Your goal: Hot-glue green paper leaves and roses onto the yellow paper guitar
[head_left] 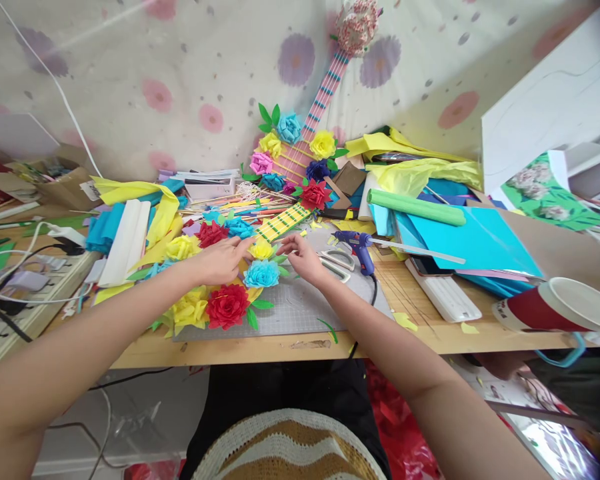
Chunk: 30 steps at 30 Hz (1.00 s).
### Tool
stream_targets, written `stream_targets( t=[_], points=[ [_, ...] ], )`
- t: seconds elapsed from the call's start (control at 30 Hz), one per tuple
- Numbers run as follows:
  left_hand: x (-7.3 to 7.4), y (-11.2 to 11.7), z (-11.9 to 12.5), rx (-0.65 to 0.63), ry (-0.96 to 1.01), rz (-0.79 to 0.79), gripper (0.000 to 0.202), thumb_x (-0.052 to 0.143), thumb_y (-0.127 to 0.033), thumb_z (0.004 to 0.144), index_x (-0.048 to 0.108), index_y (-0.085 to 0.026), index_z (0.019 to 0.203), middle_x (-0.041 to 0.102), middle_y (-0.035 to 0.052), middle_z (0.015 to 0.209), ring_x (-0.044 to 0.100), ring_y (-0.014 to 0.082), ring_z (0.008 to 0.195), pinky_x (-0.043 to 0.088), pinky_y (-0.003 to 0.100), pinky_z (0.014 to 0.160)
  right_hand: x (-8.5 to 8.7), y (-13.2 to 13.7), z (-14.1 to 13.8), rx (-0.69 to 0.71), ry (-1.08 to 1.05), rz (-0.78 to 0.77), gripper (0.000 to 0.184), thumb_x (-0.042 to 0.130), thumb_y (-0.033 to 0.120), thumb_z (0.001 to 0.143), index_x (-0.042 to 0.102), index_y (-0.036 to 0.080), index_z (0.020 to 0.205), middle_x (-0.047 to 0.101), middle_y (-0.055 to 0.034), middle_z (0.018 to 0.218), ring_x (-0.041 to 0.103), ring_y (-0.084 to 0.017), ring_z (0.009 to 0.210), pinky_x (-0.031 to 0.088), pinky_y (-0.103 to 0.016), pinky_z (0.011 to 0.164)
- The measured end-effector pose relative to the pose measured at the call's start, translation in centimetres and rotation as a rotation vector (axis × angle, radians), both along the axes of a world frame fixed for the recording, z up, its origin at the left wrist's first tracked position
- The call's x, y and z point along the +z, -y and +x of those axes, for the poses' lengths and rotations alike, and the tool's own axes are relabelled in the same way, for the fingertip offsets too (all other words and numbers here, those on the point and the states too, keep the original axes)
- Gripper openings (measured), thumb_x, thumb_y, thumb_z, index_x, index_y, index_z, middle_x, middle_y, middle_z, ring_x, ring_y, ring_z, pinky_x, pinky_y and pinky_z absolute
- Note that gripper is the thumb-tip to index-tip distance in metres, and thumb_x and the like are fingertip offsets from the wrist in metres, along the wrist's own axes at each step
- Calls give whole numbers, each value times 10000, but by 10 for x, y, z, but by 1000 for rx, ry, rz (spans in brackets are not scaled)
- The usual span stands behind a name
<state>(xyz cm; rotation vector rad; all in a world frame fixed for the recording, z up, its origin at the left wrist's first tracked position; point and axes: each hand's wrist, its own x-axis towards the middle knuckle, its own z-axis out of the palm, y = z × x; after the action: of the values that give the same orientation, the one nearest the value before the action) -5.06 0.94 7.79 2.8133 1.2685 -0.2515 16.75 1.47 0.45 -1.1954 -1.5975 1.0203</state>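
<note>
A yellow paper guitar lies on the grey cutting mat, its yellow neck striped green and pointing away to the right. Paper flowers cover its body: a red flower, a light blue flower, a small yellow flower and several others with green leaves. My left hand rests over the body, fingers stretched towards the small yellow flower. On the flower's other side, my right hand has bent fingers held apart near the green leaves. Scissors and a purple glue gun lie right of it.
A pink flowered paper guitar leans against the patterned curtain. Blue sheets, a green paper roll, a white power bank and a paper cup are on the right. A power strip with cables sits left.
</note>
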Motion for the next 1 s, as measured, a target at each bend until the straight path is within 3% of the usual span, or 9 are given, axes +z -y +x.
stream_targets(
  t=[0.1, 0.3, 0.5, 0.73, 1.0],
  points=[
    [1, -2, 0, 9, 17, -23, 715, 400, -127, 705, 212, -116, 1395, 553, 118, 1226, 460, 243, 1184, 353, 349, 991, 0, 4, 5, 53, 30, 54, 374, 346, 80, 556, 442, 222, 888, 676, 1, 799, 576, -170, 847, 420, -361, 815],
    [3, 0, 0, 18, 10, -57, 728, 394, -126, 705, 179, -104, 1400, 556, 113, 1237, 425, 237, 1226, 342, 345, 1007, -8, -1, 16, -5, -50, -46, 349, 350, 108, 531, 440, 215, 851, 662, -8, 775, 584, -171, 772, 425, -378, 810],
    [4, 0, 3, 41, 25, -48, 675, 391, -121, 705, 238, -97, 1362, 536, 123, 1258, 401, 243, 1258, 345, 353, 1009, -13, -2, 19, -31, -88, -85, 359, 356, 113, 520, 447, 206, 854, 642, -8, 751, 587, -166, 742, 439, -365, 784],
    [7, 0, 5, 108, 133, -138, 619, 384, -83, 672, 308, -96, 1286, 611, 85, 1180, 387, 216, 1269, 344, 356, 1020, -17, 0, 16, -47, -74, -91, 330, 365, 116, 542, 440, 215, 847, 640, 2, 752, 583, -155, 714, 450, -352, 755],
    [8, -6, 8, 224, 230, -193, 590, 376, -67, 632, 372, -148, 1217, 652, 39, 1114, 496, 185, 1183, 385, 352, 991, -15, 0, 15, -69, -70, -107, 316, 358, 135, 539, 443, 213, 833, 646, -5, 743, 587, -159, 711, 439, -313, 663]
  ],
)
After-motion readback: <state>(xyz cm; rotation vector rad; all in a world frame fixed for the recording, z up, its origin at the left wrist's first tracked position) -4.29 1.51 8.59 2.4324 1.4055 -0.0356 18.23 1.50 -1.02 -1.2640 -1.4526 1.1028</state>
